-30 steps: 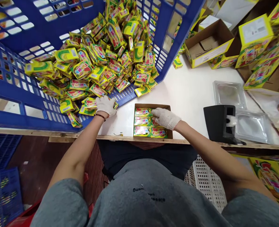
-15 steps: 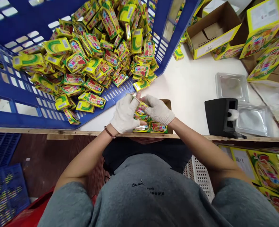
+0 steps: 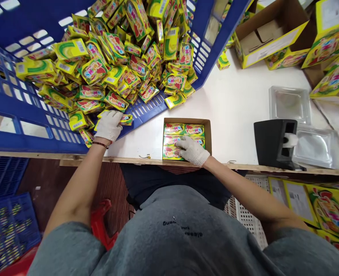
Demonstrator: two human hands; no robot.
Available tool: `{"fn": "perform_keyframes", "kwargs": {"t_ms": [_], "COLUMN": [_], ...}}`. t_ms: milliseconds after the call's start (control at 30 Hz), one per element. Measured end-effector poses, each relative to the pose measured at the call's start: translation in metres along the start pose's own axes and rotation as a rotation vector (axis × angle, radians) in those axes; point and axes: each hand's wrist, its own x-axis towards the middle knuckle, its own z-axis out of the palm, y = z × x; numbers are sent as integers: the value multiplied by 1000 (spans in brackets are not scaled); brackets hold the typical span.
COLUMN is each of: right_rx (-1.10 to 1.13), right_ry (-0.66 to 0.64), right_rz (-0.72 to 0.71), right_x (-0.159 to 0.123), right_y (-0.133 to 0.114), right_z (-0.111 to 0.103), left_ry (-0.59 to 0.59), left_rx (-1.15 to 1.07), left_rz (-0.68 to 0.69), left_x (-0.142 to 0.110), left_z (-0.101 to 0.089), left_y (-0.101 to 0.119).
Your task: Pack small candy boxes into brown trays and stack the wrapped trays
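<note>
The left gloved hand (image 3: 108, 125) lay on the pile of loose yellow packets (image 3: 112, 73) in the one blue crate (image 3: 37, 147), its grip unclear; the right gloved hand (image 3: 193, 151) pressed open on six boxed packets (image 3: 173, 128) in the single cardboard box (image 3: 186, 120).

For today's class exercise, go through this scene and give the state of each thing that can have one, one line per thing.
Blue crate, holding a loose heap of packets
Small box, open, packets in rows
Left hand, gloved, on the heap's edge
Right hand, gloved, flat on the boxed packets
Carton, open
Clear plastic tray, lying flat
</note>
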Motion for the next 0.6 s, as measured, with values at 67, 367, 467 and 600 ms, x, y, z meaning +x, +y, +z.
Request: {"fn": "perform_keyframes", "kwargs": {"t_ms": [67, 367, 467, 600], "right_rx": [5, 603, 831, 709], "right_ry": [-24, 135, 85, 207], "right_rz": [-26, -28, -14, -47], "right_x": [0, -3, 0, 12], "right_y": [6, -14, -24, -2], "right_z": [2, -34, -52, -64], "left_ry": [54, 214, 208, 227], "left_rx": [-65, -211, -287, -186], "left_rz": [-64, 316, 401, 263], "left_x": [-5, -36, -33, -24], "left_z": [0, 23, 34, 29], "left_y": [8, 99, 127, 126]}}
